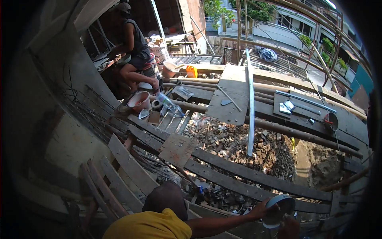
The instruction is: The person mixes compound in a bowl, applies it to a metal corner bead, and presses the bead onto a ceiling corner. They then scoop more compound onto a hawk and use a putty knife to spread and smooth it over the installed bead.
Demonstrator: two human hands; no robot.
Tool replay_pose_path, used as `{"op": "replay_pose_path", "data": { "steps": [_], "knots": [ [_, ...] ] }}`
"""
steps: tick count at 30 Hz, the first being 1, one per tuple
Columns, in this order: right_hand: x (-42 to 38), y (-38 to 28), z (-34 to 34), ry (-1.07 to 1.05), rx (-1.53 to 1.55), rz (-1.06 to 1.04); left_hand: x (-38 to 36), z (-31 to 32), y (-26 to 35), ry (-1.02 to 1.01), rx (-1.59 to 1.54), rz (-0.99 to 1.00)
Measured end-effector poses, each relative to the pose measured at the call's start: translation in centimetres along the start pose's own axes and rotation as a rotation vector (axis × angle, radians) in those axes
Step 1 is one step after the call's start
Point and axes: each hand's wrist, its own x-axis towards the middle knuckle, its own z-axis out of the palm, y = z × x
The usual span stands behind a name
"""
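Observation:
A shallow metal bowl (279, 211) with a pale rim is tilted on its side at the bottom right. My right hand (289, 228) comes up from the bottom edge in shade, its fingers closed at the bowl's lower right rim. A co-worker in a yellow shirt (149, 226) is bent low in front of me, seen from above. That person's outstretched arm reaches across to the bowl, and their hand (259, 210) grips its left rim. My left hand is out of view.
Wooden planks (234, 179) and poles span a pit of rubble (254, 149). A long metal bar (250, 103) lies across a plywood sheet (227, 95). Another person (133, 44) sits at the upper left, near a bucket (140, 100) and a plastic bottle (169, 104).

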Motion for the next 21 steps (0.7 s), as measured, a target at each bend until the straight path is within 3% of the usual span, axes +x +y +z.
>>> {"op": "replay_pose_path", "data": {
  "steps": [2,4,5,8,9,10,12,14,16,17,21],
  "knots": [
    [0.5,0.2,0.9,0.021,0.045,-0.036,-0.5,-0.1,0.6,-0.032,-0.014,0.011],
    [0.8,-3.0,0.0,-0.239,-0.109,0.165,-0.1,-0.5,0.6,-0.013,-0.018,0.004],
    [-0.2,-3.2,0.4,-0.201,-0.174,0.046,0.4,-0.6,0.6,-0.008,-0.018,0.003],
    [0.6,-1.6,-0.8,-0.283,-0.025,0.143,0.3,-0.7,-0.2,-0.04,0.008,0.029],
    [0.9,-1.0,-0.4,0.001,0.091,-0.074,0.0,-0.1,-0.2,-0.028,-0.024,0.021],
    [0.8,-0.9,0.2,-0.002,0.092,-0.076,0.1,0.1,-0.3,-0.026,-0.025,0.019],
    [0.5,-2.6,0.1,-0.165,-0.045,0.22,0.3,0.9,-0.5,0.015,-0.032,0.084],
    [0.1,-2.3,-0.1,-0.275,-0.08,0.113,0.9,0.7,-1.2,0.008,-0.031,0.072],
    [0.0,0.3,0.3,-0.067,-0.043,-0.012,1.0,0.6,-1.8,0.008,-0.028,0.045],
    [0.4,2.6,1.2,-0.25,-0.158,0.094,1.0,0.9,-1.8,0.004,0.037,0.08],
    [1.1,1.6,3.2,-0.22,-0.088,-0.027,0.8,0.6,-1.3,-0.034,0.084,0.104]
  ]
}}
